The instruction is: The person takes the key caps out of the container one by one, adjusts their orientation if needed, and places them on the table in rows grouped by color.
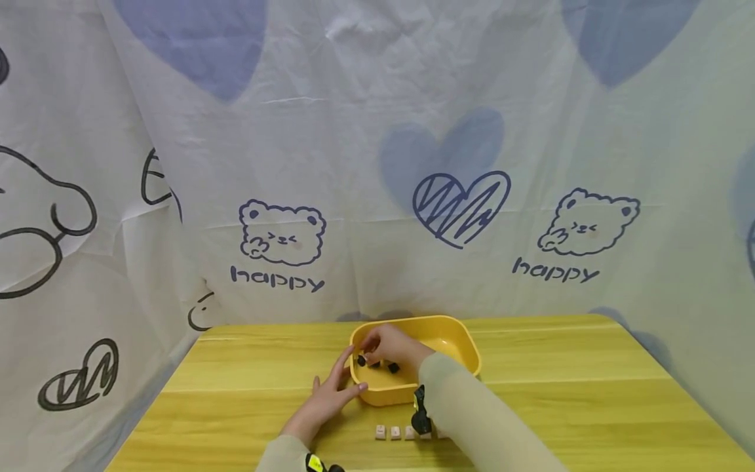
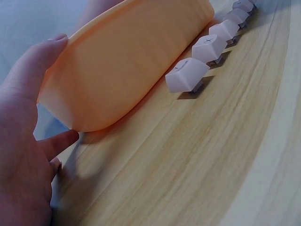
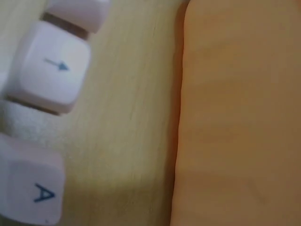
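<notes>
A yellow plastic bin (image 1: 459,341) stands at the table's back. My left hand (image 1: 323,401) braces its near left corner, thumb against the near wall and fingers along the left end. In the left wrist view, the left hand (image 2: 23,108) touches the bin's wall (image 2: 127,61) with fairly straight fingers. My right hand (image 1: 394,346) reaches into the bin's left part, its bent fingers pinching a small black piece (image 1: 362,360). Another black piece (image 1: 393,368) lies on the bin floor nearby. The right wrist view shows no fingers.
Several white keyboard keys stand in a row before the bin, among them an end key (image 1: 380,432), an arrow key (image 3: 54,66) and an "A" key (image 3: 30,183). My right forearm (image 1: 472,410) passes over the row's right part. A patterned cloth (image 1: 377,262) hangs behind the wooden table (image 1: 560,393).
</notes>
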`<action>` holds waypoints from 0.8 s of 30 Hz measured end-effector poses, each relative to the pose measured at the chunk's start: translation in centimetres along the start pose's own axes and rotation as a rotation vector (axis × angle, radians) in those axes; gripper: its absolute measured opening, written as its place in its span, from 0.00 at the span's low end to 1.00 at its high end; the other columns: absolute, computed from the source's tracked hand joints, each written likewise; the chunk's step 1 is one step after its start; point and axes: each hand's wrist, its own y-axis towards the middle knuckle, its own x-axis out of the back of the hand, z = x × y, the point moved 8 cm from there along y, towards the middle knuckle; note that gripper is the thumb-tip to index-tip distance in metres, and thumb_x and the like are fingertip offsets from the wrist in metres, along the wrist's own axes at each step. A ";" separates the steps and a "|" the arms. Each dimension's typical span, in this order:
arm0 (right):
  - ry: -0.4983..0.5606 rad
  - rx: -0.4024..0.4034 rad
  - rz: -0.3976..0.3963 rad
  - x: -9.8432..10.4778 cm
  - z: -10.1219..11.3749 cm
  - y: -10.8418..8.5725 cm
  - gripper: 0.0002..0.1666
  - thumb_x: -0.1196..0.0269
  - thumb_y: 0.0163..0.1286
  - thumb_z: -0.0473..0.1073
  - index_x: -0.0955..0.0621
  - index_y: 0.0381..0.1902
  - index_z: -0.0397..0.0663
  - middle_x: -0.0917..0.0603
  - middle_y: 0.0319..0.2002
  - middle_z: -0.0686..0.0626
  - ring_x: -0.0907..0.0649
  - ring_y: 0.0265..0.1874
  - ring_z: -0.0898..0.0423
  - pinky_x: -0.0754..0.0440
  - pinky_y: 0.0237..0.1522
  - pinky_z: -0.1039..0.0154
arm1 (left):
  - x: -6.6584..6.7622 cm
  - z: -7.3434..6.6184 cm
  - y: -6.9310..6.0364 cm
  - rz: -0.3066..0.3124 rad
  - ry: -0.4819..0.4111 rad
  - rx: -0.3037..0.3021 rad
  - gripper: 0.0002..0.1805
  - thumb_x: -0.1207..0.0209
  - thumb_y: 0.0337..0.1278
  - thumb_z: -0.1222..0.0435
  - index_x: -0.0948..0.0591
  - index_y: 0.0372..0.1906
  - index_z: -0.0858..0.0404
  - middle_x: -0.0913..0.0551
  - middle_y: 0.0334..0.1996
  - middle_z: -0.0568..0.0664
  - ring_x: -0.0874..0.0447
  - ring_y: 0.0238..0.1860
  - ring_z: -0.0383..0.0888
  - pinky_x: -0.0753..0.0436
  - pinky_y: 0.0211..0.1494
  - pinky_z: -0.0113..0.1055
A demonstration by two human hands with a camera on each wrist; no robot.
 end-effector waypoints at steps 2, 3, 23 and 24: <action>-0.018 0.006 -0.003 0.1 0.2 -0.1 0.13 0.30 0.56 0.28 0.15 0.41 0.41 0.15 0.33 0.52 0.20 0.28 0.58 0.18 0.30 0.66 | 0.0 0.0 0.0 0.001 -0.005 0.001 0.45 0.39 0.63 0.52 0.51 0.78 0.49 0.35 0.68 0.69 0.42 0.69 0.70 0.76 0.67 0.67; -0.036 0.009 -0.003 0.1 0.3 -0.2 0.13 0.30 0.56 0.28 0.15 0.40 0.41 0.15 0.33 0.52 0.20 0.28 0.59 0.18 0.30 0.66 | 0.0 0.0 0.0 0.002 -0.006 0.000 0.45 0.39 0.63 0.52 0.51 0.78 0.49 0.35 0.68 0.69 0.42 0.69 0.70 0.76 0.67 0.67; -0.008 0.058 0.004 2.3 1.1 -1.9 0.14 0.30 0.60 0.32 0.14 0.45 0.40 0.15 0.33 0.54 0.19 0.32 0.59 0.17 0.36 0.66 | -0.1 0.3 0.2 -0.022 0.021 0.019 0.45 0.39 0.63 0.50 0.50 0.78 0.47 0.35 0.68 0.66 0.49 0.70 0.71 0.77 0.68 0.65; -0.018 0.063 0.002 2.6 1.1 -2.1 0.14 0.30 0.59 0.32 0.14 0.45 0.41 0.16 0.33 0.54 0.19 0.32 0.59 0.17 0.35 0.66 | 0.0 0.2 0.2 -0.024 0.019 0.019 0.45 0.39 0.63 0.51 0.50 0.78 0.48 0.35 0.68 0.66 0.51 0.71 0.72 0.77 0.67 0.65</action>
